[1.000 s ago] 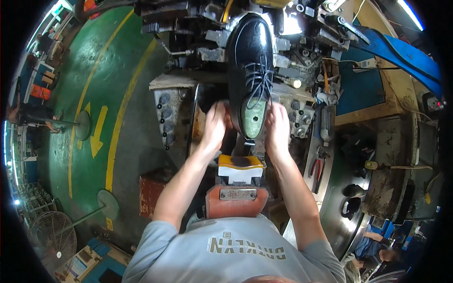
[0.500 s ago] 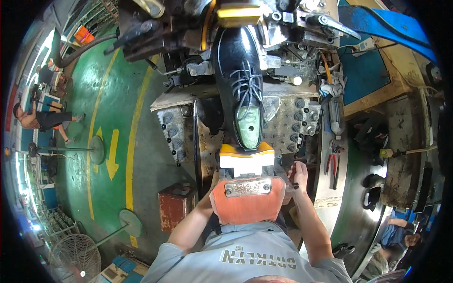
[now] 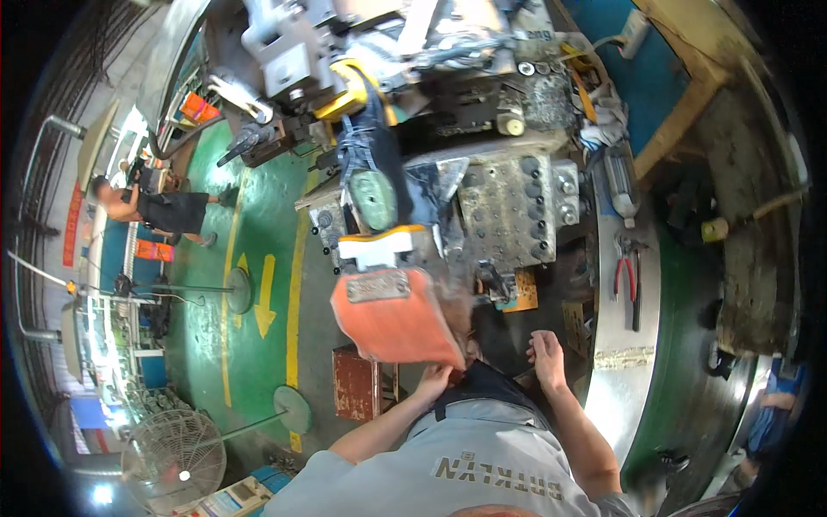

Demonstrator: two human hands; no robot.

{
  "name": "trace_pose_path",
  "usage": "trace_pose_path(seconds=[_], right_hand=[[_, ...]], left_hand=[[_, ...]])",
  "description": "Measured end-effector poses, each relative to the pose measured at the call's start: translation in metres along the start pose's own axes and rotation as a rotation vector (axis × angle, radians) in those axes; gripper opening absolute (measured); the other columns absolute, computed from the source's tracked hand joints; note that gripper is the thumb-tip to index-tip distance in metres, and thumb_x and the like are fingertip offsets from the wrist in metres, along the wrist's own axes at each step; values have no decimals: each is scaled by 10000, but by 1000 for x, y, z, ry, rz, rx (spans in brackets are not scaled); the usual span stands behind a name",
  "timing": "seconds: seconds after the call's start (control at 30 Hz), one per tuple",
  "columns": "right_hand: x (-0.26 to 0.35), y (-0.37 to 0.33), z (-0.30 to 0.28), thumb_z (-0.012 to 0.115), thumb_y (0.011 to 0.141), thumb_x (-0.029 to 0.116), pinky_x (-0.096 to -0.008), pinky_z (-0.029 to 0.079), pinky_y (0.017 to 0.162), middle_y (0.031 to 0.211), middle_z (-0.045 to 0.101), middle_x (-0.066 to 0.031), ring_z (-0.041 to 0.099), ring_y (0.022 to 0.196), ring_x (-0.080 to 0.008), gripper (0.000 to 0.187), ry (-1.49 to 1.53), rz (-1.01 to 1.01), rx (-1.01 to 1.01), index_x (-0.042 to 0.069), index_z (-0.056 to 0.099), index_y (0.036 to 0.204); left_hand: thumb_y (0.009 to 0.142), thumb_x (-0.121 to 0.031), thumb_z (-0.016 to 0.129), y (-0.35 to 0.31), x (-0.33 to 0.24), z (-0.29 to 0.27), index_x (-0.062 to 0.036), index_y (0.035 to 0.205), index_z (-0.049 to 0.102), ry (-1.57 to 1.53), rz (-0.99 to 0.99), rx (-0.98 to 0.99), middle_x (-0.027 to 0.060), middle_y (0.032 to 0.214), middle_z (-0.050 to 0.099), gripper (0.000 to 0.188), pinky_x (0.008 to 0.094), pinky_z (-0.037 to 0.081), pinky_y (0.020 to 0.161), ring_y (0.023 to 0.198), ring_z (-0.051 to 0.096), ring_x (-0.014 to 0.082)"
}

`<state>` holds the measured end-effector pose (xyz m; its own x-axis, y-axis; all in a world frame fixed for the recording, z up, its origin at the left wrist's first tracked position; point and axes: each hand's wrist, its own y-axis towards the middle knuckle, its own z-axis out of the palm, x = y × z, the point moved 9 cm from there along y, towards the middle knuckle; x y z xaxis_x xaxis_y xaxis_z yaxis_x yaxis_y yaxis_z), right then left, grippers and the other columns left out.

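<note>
A black lace-up shoe upper [image 3: 384, 142] sits on a green last [image 3: 373, 200], its toe under the yellow-edged clamp of a machine [image 3: 297, 69]. Below the heel end are a white block with an orange edge [image 3: 376, 248] and an orange pad [image 3: 392, 319] with a metal plate on it. My left hand [image 3: 435, 381] is at the pad's lower corner; its fingertips are hidden there. My right hand [image 3: 547, 355] hangs in the air right of the pad, fingers loosely curled and apart from the thumb, with nothing visible in it. Parts of the machine are smeared by motion.
A panel with several black knobs [image 3: 508, 211] stands right of the shoe. Red-handled pliers [image 3: 623, 280] lie on a metal ledge at the right. A rusty red box [image 3: 355, 383] and a caged fan [image 3: 177, 457] stand at the left. Another person [image 3: 151, 209] is far left.
The view has turned, so the shoe and machine appear further left and tilted. My left hand has come into sight at the orange pad. My right hand is now apart from the machine, lower down.
</note>
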<state>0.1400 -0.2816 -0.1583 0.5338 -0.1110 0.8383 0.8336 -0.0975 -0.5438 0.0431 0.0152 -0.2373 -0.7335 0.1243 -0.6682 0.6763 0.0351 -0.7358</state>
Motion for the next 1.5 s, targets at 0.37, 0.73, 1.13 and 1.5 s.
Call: trace_pose_path(seconds=[0.37,0.73,1.13,1.5], right_hand=[[-106,-128,-305,502,979,294,-331,498,678,857,622,-95,598,749,-170,317,136,36,-524,-8,563,1049],[-155,-228,-555,522,978,308,-270,474,611,818,582,-27,559,707,-104,297,451,-9,-1034,20,576,1034],[-88,-129,-836,685,822,401,-465,342,1059,1328,463,-223,410,1247,-405,531,-761,204,-1264,117,586,1260],[79,-139,-540,551,931,258,-416,531,620,684,604,-160,628,635,-325,271,-642,-598,-164,53,587,758]], left_hand=[[1037,-358,398,-55,-104,310,13,1088,649,284,169,531,96,982,682,451,262,518,746,845,637,135],[1017,-220,476,-140,-117,498,32,1170,611,600,276,802,116,1022,669,324,280,518,771,897,637,161],[1007,-196,500,-149,-156,592,22,1168,620,686,301,833,102,1038,672,297,277,509,819,938,638,153],[842,-136,728,-157,-187,698,18,1183,596,906,535,1115,110,1199,586,397,351,420,980,1120,542,219]])
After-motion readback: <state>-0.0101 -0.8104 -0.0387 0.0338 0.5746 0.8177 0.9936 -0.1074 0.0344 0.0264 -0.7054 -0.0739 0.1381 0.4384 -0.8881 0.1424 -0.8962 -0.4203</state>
